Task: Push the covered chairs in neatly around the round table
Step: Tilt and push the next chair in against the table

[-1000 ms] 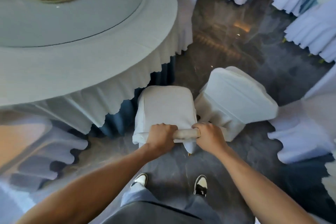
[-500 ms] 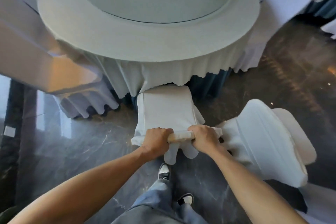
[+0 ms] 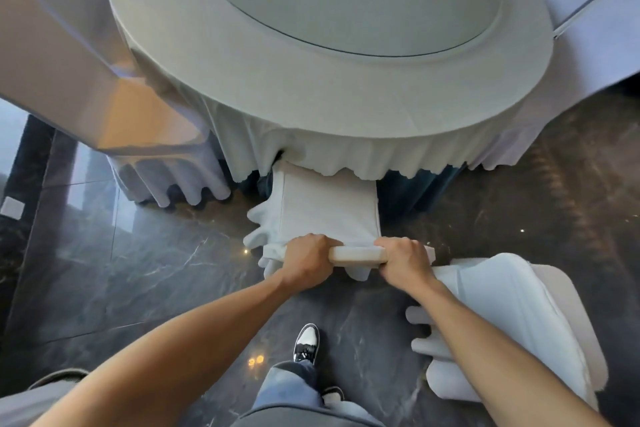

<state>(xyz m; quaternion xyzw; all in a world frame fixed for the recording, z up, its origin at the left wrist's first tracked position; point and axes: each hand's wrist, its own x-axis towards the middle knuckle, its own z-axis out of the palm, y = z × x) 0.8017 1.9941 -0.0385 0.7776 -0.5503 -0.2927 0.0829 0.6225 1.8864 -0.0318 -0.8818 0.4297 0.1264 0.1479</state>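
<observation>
A white-covered chair [image 3: 329,208] stands in front of me with its seat partly under the skirt of the round table [image 3: 263,80]. My left hand [image 3: 306,258] and my right hand [image 3: 403,258] both grip the top edge of the chair's backrest, a hand's width apart. The table has a white cloth and a glass turntable [image 3: 349,0] with a brass hub. A second covered chair [image 3: 512,326] stands at my right, angled away from the table, close to my right forearm. A third covered chair [image 3: 121,114] sits at the table on the left.
The floor [image 3: 138,270] is dark polished marble. More covered chairs [image 3: 595,28] stand at the table's far right. My feet [image 3: 306,345] are just behind the held chair. Open floor lies to my left.
The chair has slid forward under the table skirt with both hands still on its backrest. I have stepped closer, and the second chair now lies nearer my right side.
</observation>
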